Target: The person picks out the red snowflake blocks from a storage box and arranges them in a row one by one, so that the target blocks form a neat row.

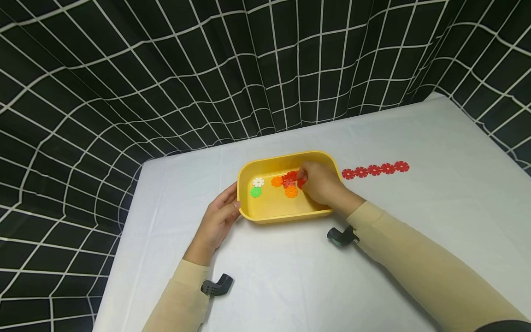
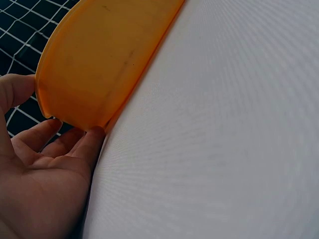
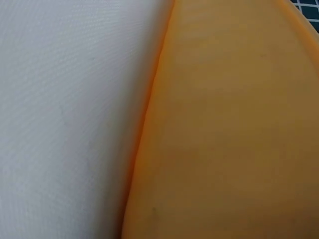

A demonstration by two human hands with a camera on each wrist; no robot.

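Note:
A yellow plastic bin [image 1: 269,207] stands on the table with notched plastic discs inside. My left hand [image 1: 217,216] holds its left end, thumb at the rim and fingers against the wall, as the left wrist view also shows. Reaching over the bin's right side, my right hand [image 1: 322,184] has curled fingers at a red disc [image 1: 302,183], which they partly cover. Left of those fingertips lie more red discs [image 1: 288,180] and two orange discs [image 1: 291,192]. A white disc [image 1: 258,182] and a green disc [image 1: 256,192] are near the left end. Only the bin's outer wall [image 3: 224,124] and cloth appear in the right wrist view.
To the right of the bin, a row of several joined red discs [image 1: 374,170] lies on the white tablecloth [image 1: 274,276]. A dark curtain with a white grid [image 1: 290,69] hangs behind the table and along its sides.

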